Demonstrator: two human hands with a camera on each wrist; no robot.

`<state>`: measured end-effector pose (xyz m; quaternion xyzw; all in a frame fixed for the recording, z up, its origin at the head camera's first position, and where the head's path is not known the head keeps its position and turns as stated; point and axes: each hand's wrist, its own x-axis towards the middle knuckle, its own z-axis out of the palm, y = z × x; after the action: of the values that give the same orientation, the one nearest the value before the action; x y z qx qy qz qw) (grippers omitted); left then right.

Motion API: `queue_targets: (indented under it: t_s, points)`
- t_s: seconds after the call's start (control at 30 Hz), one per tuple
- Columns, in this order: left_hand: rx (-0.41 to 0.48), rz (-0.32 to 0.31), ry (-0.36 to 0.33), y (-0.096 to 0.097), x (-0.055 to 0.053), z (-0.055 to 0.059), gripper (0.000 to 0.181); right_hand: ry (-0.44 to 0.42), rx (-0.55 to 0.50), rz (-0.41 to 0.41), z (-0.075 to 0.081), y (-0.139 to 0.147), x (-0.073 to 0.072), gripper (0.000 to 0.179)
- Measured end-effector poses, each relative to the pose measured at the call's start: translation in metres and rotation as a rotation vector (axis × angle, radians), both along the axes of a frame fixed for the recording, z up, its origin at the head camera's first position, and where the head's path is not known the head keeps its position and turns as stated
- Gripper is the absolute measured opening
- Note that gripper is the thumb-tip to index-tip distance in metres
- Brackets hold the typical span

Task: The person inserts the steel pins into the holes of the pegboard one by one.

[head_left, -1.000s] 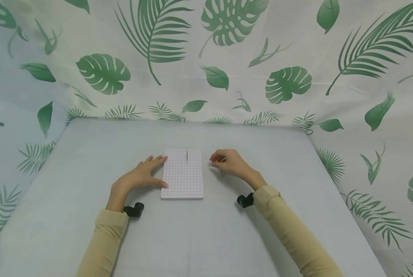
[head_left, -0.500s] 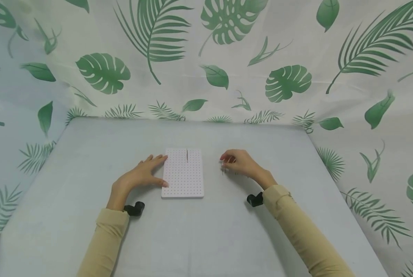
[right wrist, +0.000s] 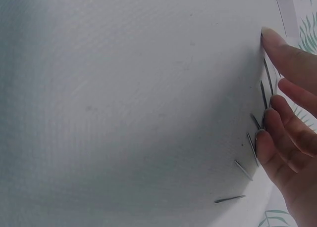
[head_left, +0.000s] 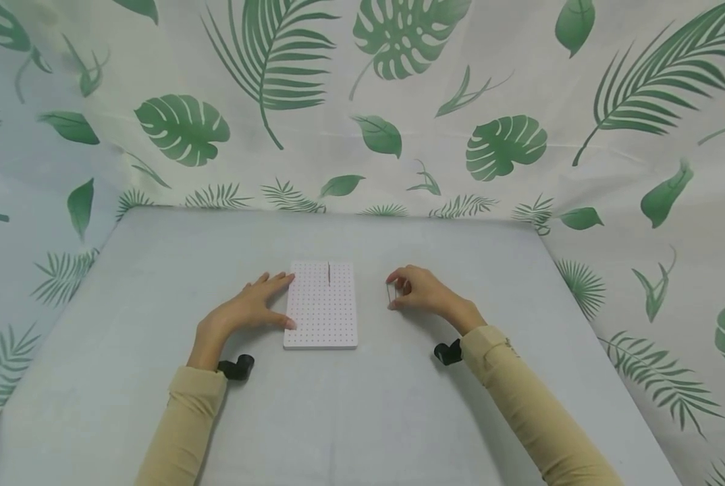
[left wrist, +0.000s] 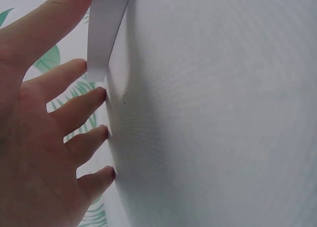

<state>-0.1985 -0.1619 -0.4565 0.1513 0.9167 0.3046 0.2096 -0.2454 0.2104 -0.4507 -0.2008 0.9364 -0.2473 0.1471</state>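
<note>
A white pegboard (head_left: 321, 314) with rows of small holes lies on the table, a thin reddish-brown pin (head_left: 329, 274) at its upper part. My left hand (head_left: 241, 310) rests at the board's left side, thumb on its surface and fingers spread; in the left wrist view its fingertips touch the board's edge and the table. To the board's right, my right hand (head_left: 420, 289) reaches down to the table, thumb and index finger apart, with thin metal pins (head_left: 389, 291) between them. Several loose pins (right wrist: 243, 170) lie by its fingertips in the right wrist view. No firm pinch is visible.
The table (head_left: 338, 412) has a pale cloth cover. Behind and beside it hang white curtains (head_left: 314, 155) printed with green leaves. Black wrist cameras (head_left: 237, 367) sit at both sleeve cuffs.
My right hand has moved right, away from the board to the loose pins, and its thumb and index finger have spread apart. My left hand and the board stay in place.
</note>
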Motion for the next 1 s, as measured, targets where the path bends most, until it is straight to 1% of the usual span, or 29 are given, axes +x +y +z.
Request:
queue_targets:
  t_s: [0.13,0.37,0.67,0.83,1.0]
  points:
    - [-0.001,0.002,0.002,0.0,-0.0008,-0.0004,0.106,0.003,-0.005,0.002,0.0012,0.0003,0.0008,0.044]
    - [-0.009,-0.003,0.0,0.0004,0.0004,-0.002,0.105,0.021,-0.036,0.012,-0.0017,0.0,0.0023,0.041]
    - [-0.003,-0.002,0.007,0.0001,0.0006,0.0011,0.104,0.044,-0.146,-0.055,-0.0012,-0.0024,0.0054,0.023]
    - [-0.004,-0.001,0.004,0.0008,0.0011,0.0012,0.104,0.03,-0.189,-0.097,-0.0023,-0.0034,0.0057,0.019]
    - [-0.006,-0.004,0.009,0.0014,0.0013,0.0017,0.103,0.007,-0.228,-0.118,-0.0031,-0.0051,0.0059,0.017]
